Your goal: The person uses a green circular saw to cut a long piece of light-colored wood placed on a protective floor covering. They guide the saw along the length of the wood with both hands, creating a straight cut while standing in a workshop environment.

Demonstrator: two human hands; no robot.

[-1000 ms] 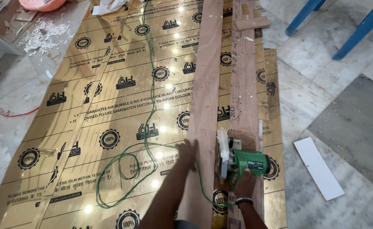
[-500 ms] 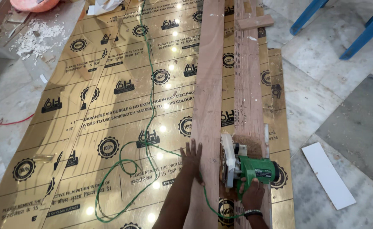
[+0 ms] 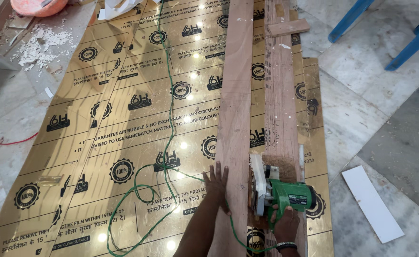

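My right hand [image 3: 285, 222] grips the handle of a green and white circular saw [image 3: 278, 192], which sits between two long wooden planks. My left hand [image 3: 216, 182] lies flat, fingers spread, on the left edge of the left plank [image 3: 237, 95], pressing it down. The right plank [image 3: 280, 85] runs alongside it, just past the saw. Both planks lie on a large glossy gold sheet [image 3: 123, 123] with black printed marks. A green power cord [image 3: 169, 95] runs from the saw over the sheet and loops near my left arm.
A small wood offcut [image 3: 288, 27] lies across the right plank's far end. A white strip [image 3: 372, 203] rests on the marble floor at right. Blue chair legs [image 3: 409, 38] stand at top right. White debris [image 3: 40, 43], an orange tub [image 3: 38, 5] and a red wire [image 3: 0, 141] are at left.
The view has shifted slightly, and both hands with the saw sit a little further along the planks than a second ago.
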